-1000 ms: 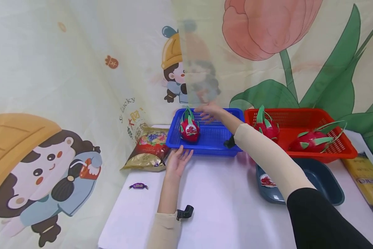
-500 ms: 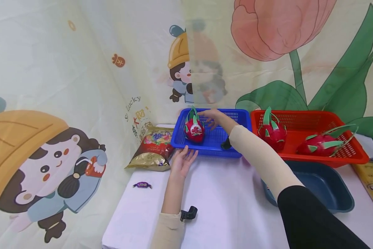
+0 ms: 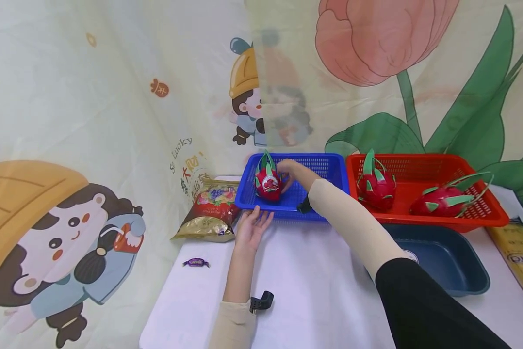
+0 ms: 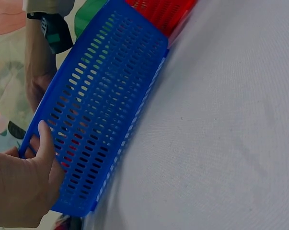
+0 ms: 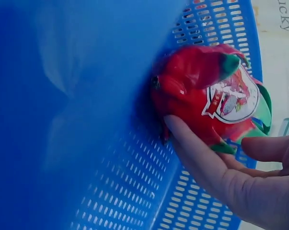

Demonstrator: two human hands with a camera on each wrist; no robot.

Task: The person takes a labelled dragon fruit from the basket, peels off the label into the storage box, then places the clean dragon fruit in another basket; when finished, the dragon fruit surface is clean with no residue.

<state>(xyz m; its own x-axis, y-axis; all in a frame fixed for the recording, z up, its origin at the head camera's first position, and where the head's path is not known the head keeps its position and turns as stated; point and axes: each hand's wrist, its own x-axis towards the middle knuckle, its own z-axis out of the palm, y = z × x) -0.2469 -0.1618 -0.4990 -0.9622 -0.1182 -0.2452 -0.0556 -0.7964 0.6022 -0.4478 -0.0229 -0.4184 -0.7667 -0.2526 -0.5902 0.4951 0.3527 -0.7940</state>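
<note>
In the blue basket (image 3: 314, 203), a dragon fruit (image 3: 268, 183) with green leaf tips and a round sticker stands at the left end. My right hand (image 3: 293, 173) reaches over the basket to the fruit's right side. The right wrist view has its fingers (image 5: 197, 148) against the red skin and the thumb beside the green tips, holding the dragon fruit (image 5: 197, 91). At the basket's front left, my left hand (image 3: 250, 230) grips the rim, with a finger along the perforated outer wall (image 4: 96, 96) and others over the edge in the left wrist view.
A red basket (image 3: 423, 167) with two dragon fruits (image 3: 377, 186) stands to the right, behind a dark blue tub (image 3: 453, 261). Left of the blue basket lies a candy bag (image 3: 211, 208), with a purple wrapped candy (image 3: 196, 262) nearer. A yellow packet (image 3: 516, 247) is at far right.
My right hand has moved down and left from above the blue basket onto the dragon fruit, and its fingers have closed in around it. The left hand stays at the basket's front rim.
</note>
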